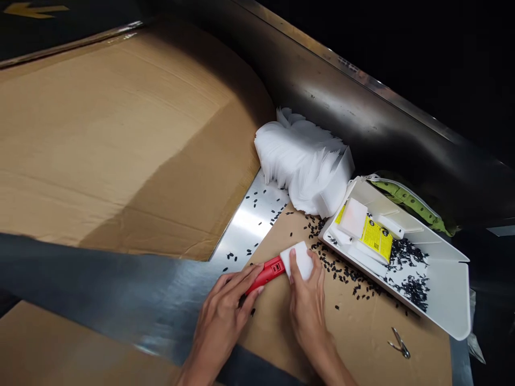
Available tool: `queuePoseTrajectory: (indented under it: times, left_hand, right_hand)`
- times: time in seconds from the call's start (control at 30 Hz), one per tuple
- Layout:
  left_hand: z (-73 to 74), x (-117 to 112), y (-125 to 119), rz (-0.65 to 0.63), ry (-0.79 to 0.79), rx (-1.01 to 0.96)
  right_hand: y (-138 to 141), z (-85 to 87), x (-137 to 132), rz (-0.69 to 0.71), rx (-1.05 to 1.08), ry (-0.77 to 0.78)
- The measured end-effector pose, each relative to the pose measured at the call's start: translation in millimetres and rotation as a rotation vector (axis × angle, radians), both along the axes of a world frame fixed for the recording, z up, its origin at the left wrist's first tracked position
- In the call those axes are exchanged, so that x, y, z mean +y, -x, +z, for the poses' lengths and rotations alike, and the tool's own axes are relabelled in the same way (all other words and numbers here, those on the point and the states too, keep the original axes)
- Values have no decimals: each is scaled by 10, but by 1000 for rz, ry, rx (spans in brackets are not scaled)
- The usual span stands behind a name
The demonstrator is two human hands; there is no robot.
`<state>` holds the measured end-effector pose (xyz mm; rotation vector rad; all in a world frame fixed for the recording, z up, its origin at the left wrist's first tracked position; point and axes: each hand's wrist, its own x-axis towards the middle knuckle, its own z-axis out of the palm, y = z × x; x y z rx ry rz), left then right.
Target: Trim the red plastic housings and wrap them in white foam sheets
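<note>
My left hand [227, 311] is closed around a red tool [269, 272] that lies low over a sheet of cardboard [362, 327]. My right hand [308, 300] presses a small white block [300, 258] against the tool's tip, fingers curled on the block. Several small black pieces [341, 271] lie scattered just right of both hands.
A white tray [442, 289] at the right holds white blocks, a yellow label [376, 238] and a pile of black pieces. A stack of white sheets [306, 161] sits behind it. Small metal snips [399, 343] lie near the front right. A large cardboard sheet [112, 134] covers the left; a dark metal rail [362, 107] runs behind.
</note>
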<state>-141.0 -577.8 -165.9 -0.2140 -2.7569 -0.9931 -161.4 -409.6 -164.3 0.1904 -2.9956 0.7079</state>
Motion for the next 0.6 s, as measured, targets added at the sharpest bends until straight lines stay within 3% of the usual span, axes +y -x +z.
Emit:
queuePoseTrajectory:
  times: [0.2,0.4,0.6]
  left_hand:
    - [57,25,-1,20,-21,-3]
    - [-20,55,-76,38,-54,29]
    - [-25,127,-150,124,-100,-8]
  right_hand:
    - [-77,71,-13,-4,-6,55]
    - [53,321,100,34,-95,67]
    - [-69,430,17,160,-98,15]
